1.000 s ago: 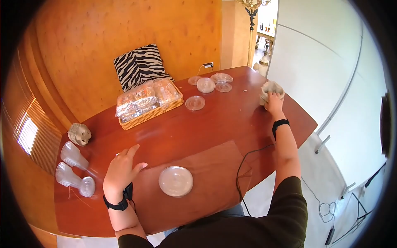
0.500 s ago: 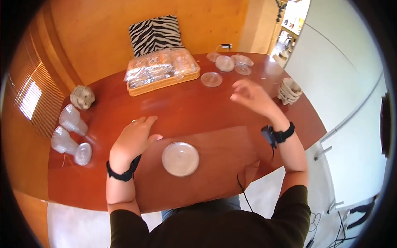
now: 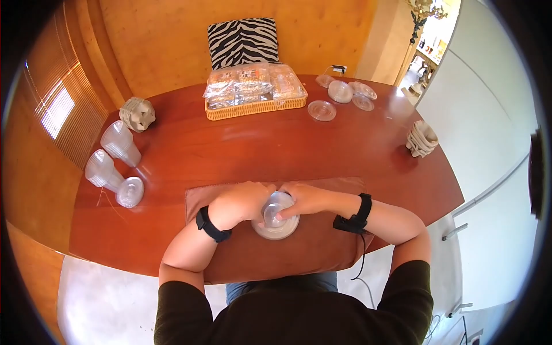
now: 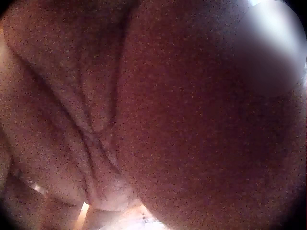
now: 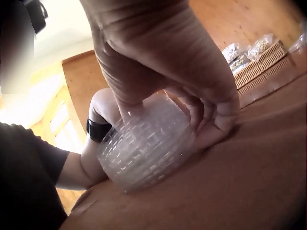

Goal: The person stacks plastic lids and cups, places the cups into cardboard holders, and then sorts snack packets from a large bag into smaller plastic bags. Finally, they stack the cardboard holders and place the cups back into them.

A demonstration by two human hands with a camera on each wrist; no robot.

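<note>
Right in front of me on a brown mat (image 3: 241,256) is a stack of clear plastic lids (image 3: 277,231) with ridged rims. My left hand (image 3: 242,202) grips the stack from the left side, its fingertips partly hidden. From the right, my right hand (image 3: 310,199) holds it with the thumb on the near side and fingers round the far side. In the right wrist view the lid stack (image 5: 144,151) sits tilted between thumb and fingers. The left wrist view is mostly dark palm (image 4: 96,120), with the lids hidden.
A wicker basket (image 3: 259,109) of wrapped packets stands at the back. Loose clear lids (image 3: 322,111) lie beside it. Stacked plastic cups (image 3: 119,141), another lid stack (image 3: 130,192) and moulded pulp carriers (image 3: 138,114) are at left. More pulp carriers (image 3: 422,140) stand at right.
My right hand has let go of the pulp carriers at the right and come to the lid stack. The left hand has moved right onto the same stack.
</note>
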